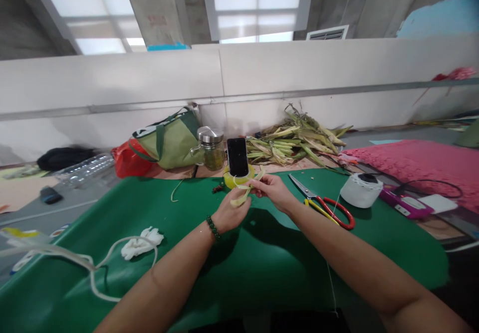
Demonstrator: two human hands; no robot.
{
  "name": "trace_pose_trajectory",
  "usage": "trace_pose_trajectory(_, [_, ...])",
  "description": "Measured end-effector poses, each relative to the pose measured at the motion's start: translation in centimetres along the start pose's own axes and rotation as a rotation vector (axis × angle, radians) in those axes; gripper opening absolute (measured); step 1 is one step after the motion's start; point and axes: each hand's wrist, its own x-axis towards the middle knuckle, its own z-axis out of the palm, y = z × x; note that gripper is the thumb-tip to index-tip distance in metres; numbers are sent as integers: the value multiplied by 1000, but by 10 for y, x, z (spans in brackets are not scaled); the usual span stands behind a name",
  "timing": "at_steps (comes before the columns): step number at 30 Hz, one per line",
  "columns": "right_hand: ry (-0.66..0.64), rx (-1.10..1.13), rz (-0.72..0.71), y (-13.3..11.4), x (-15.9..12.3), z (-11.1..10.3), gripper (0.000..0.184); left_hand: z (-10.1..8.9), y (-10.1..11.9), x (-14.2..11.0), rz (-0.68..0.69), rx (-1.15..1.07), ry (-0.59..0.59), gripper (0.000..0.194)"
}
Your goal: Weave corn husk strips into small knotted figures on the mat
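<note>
Both hands meet over the middle of the green mat (292,273). My left hand (232,212), with a dark green bead bracelet at its wrist, is closed on a pale yellow-green strip of husk (239,202). Pinching the same husk from the right are the fingers of my right hand (275,191). Loops of the strip curl above the fingers. Just beyond them a phone (237,157) stands upright on a yellow roll of tape (231,180). Red-handled scissors (339,216) lie right of my right hand, with a yellow-handled tool (320,209) beside them.
A pile of husks (295,138), a glass jar mug (211,151) and a green bag (172,141) stand along the wall. White thread (361,191) sits at right near a purple box (402,203). At left are crumpled tissue (141,244) and a looping pale cord (92,268).
</note>
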Motion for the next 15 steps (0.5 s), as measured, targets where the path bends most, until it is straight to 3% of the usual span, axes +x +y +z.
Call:
trace_pose_trajectory(4, [-19,42,148,-4,2,-9,45,-9,-1,3,-57,-150,20,29])
trace_pose_trajectory(10, [-4,50,179,-2,3,-11,45,-21,-2,5,-403,-517,28,25])
trace_pose_trajectory(14, [-17,68,175,-1,4,-12,43,-17,6,6,-411,-497,-134,22])
trace_pose_trajectory(15, [-18,66,171,-1,4,-12,42,-15,9,6,-383,-469,-125,21])
